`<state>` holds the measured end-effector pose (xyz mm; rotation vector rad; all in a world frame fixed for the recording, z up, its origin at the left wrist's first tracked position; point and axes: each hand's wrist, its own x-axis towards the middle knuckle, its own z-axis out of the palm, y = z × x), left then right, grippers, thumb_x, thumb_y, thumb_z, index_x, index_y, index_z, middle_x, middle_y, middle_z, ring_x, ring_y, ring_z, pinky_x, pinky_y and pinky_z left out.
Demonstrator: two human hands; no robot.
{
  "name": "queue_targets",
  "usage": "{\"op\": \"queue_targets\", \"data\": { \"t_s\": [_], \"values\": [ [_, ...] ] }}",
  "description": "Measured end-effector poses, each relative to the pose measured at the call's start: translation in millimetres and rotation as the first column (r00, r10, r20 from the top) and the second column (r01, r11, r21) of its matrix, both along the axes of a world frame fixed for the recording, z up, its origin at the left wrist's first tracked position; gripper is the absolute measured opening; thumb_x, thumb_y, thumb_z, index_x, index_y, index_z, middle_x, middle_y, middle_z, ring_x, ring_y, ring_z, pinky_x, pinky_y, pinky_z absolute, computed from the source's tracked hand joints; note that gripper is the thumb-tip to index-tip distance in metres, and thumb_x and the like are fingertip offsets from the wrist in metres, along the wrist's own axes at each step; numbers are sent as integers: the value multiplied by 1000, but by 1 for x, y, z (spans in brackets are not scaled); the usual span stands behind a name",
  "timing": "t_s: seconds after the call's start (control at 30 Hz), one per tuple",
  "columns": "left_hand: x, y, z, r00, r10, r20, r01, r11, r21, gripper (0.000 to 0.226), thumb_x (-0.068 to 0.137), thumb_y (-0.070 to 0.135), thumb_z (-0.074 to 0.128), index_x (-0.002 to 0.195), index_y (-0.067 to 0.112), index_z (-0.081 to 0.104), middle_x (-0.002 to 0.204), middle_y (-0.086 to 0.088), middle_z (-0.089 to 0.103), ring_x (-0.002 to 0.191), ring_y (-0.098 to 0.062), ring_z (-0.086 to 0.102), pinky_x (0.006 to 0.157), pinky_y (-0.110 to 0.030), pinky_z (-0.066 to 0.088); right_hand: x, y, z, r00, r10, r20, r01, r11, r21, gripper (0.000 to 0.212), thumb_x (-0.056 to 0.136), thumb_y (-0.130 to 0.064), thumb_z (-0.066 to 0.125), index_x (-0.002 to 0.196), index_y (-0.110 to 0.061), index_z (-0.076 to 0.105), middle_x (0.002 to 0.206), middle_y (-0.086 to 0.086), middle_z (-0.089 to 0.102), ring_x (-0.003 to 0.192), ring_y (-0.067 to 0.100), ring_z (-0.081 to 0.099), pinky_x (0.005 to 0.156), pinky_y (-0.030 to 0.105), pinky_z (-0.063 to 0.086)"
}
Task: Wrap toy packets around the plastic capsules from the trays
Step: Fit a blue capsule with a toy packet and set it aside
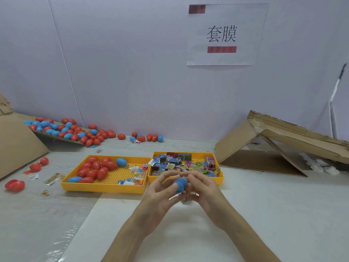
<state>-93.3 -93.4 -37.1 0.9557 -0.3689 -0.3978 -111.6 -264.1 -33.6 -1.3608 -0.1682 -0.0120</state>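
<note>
A blue capsule (180,184) is held between both hands above the table, in front of the right tray. My left hand (160,193) curls round its left side, my right hand (203,191) grips its right side. A shiny toy packet (191,194) hangs around the capsule's lower part, blurred. The left yellow tray (105,186) holds several red and two blue capsules (94,170) plus small toy parts. Folded toy packets (181,163) fill the right yellow tray (220,179).
A heap of red and blue capsules (66,130) lies on a cardboard flap at the back left; a few more stand along the wall. Loose red capsules (15,185) lie at left. An opened cardboard box (273,144) sits at right. White sheet covers the near table.
</note>
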Motion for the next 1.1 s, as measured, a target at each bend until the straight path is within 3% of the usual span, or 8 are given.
{"op": "queue_targets", "data": {
  "t_s": [0.23, 0.4, 0.5, 0.7, 0.9, 1.1],
  "values": [
    [2, -2, -3, 998, 12, 63, -19, 995, 101, 58, 75, 2, 73, 130, 2, 55, 131, -24, 62, 118, -37, 62, 98, -40, 55, 1, -1, 0, 1000, -8, 17, 8, 1000, -9, 33, 72, -38, 85, 98, -20, 76, 96, 10, 68, 88, 28, 63, 75, 35, 54],
    [2, -3, -4, 997, 12, 80, -20, 995, 97, 60, 73, 0, 75, 129, 1, 55, 124, -19, 66, 112, -30, 63, 97, -39, 53, 1, -4, -2, 1000, 12, 24, -12, 1000, 22, 22, 77, -27, 79, 95, -16, 75, 95, 13, 70, 90, 33, 61, 80, 42, 52],
    [1, -3, -3, 993, 26, 113, -40, 992, 123, 67, 67, 10, 83, 128, 2, 56, 122, -18, 67, 111, -28, 63, 95, -37, 53, 1, -4, -1, 1000, 11, 11, -12, 1000, 28, 17, 80, -25, 75, 95, -17, 75, 95, 10, 69, 91, 30, 63, 82, 44, 51],
    [-1, -4, -3, 970, 28, 241, -94, 959, 267, 55, 72, 12, 83, 122, 12, 61, 120, -14, 71, 110, -25, 67, 83, -29, 55, 0, -5, 0, 1000, 4, -20, -4, 1000, -26, 16, 76, -25, 79, 88, -18, 71, 86, 4, 65, 82, 19, 67, 72, 36, 56],
    [1, -5, -6, 952, 37, 302, -142, 932, 333, 49, 75, 6, 83, 116, 26, 66, 117, -9, 73, 106, -23, 70, 82, -28, 56, 1, -4, 0, 1000, -10, -25, 10, 999, -31, 13, 77, -22, 83, 80, -18, 71, 86, 3, 64, 82, 17, 67, 75, 37, 57],
    [1, -5, -9, 930, 50, 365, -201, 898, 390, 53, 75, 5, 83, 121, 19, 61, 117, -7, 73, 107, -23, 70, 82, -32, 57, 0, -4, 1, 998, -27, -62, 25, 999, -29, 13, 77, -28, 83, 82, -21, 72, 84, 3, 66, 84, 20, 68, 70, 39, 58]
  ]
}}
